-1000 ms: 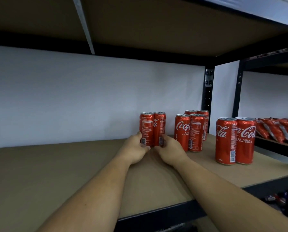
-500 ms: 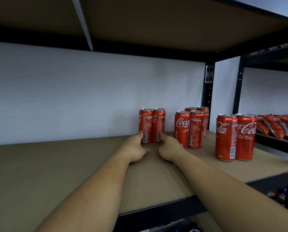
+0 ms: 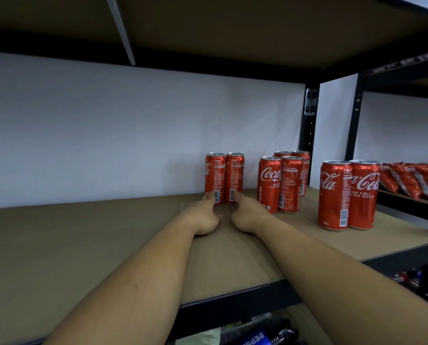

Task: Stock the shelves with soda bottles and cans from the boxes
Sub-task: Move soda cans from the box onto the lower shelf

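Head view. A second ago both hands were wrapped low around the pair of cans; now only fingertips meet them, and the pair sits farther back, close to the white wall [image 3: 108,133].

- Left hand [image 3: 203,217]: on the shelf board [image 3: 83,245], forefinger out straight, tip at the base of the left can [image 3: 215,178]. Grip not closed round anything; other fingers tucked under.
- Right hand [image 3: 247,215]: likewise, forefinger tip against the foot of the right can [image 3: 234,178]. Nothing pinched.
- The two cans: upright, touching side by side, slim red cylinders with silver rims, glossy metal.
- Four more cans [image 3: 280,183] in a tight block to the right; another pair [image 3: 347,195] nearer the front edge, well apart from the hands.
- Shelf board: matte brown fibreboard, flat, in a black metal frame with a perforated post [image 3: 308,135].
- Neighbouring rack: shiny, crinkled red snack packets [image 3: 412,180].
- Below: a blue Pepsi label [image 3: 254,338], partly hidden.
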A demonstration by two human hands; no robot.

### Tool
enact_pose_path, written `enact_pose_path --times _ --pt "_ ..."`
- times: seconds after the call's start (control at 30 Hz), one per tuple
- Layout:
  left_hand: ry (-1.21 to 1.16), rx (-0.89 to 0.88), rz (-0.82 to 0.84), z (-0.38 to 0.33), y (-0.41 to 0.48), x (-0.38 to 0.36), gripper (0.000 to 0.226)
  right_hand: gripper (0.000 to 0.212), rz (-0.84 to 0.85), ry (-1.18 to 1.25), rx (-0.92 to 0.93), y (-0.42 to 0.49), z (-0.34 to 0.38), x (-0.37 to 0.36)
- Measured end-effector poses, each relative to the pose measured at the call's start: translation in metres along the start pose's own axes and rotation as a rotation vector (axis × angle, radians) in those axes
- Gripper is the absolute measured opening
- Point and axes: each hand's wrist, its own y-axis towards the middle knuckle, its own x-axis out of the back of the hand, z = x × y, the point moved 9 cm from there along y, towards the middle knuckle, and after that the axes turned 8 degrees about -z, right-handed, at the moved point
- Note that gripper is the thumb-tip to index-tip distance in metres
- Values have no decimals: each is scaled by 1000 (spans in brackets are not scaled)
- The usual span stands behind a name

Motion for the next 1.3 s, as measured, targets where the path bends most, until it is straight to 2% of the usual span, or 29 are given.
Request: enact_pose_path --times 0.2,0.37,0.5,0.67,0.9,1.0,1.1,1.2,1.3 --pt "54 18 27 2 4 -6 79 71 30 -11 -7 2 0 -4" --pt "89 -7 28 0 -2 -3 77 58 22 -80 5 2 1 -4" --pt "170 -9 92 -6 -18 -4 69 43 71 -147 29 -13 3 -3" --pt "254 -32 204 -15 -58 -1 63 47 168 -204 87 -57 -1 9" --pt "240 -115 231 -40 -158 15 63 47 228 -203 184 -154 3 40" --pt "273 -181 149 -54 -213 26 65 41 170 -137 227 -196 3 52" --pt "332 -276 48 -61 -269 29 70 50 119 -22 255 -247 9 55" --pt "238 -264 36 -56 -322 10 67 54 137 78 242 -304 12 40" --pt "156 -215 92 -44 -375 -25 66 54 192 73 203 -359 1 0"
